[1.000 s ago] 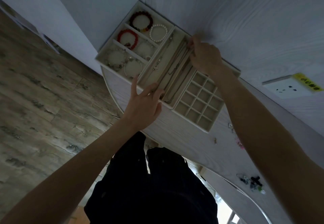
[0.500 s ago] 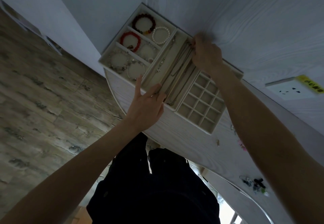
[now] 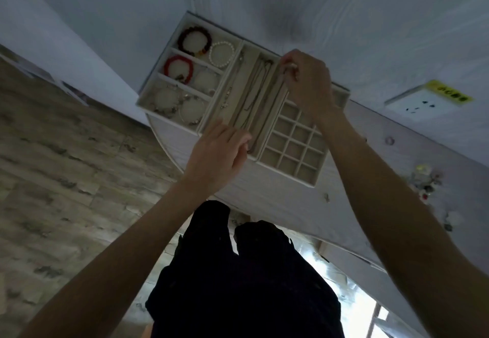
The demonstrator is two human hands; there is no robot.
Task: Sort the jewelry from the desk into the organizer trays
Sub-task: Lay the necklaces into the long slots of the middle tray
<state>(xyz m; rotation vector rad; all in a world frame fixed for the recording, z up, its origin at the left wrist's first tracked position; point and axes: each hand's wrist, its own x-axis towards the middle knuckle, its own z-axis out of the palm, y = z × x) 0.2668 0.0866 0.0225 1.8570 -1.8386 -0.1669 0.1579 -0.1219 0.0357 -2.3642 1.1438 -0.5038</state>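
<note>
Right hand (image 3: 308, 83) pinches a necklace (image 3: 275, 104) end at frame centre-top; left hand (image 3: 219, 149), grip loosely curled, steadies its lower end, likely stretching it straight along the long-slot tray (image 3: 247, 46). Loose jewelry (image 3: 423, 179) waits on worktop (image 3: 291, 200), right.

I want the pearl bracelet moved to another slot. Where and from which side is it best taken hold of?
Pinch the pearl bracelet from straight above, probably at the arc nearest the necklace tray. It lies flat as an open ring in its compartment, and the dark beaded bracelet crowds its opposite side. A side approach would likely meet the tray walls.
</note>
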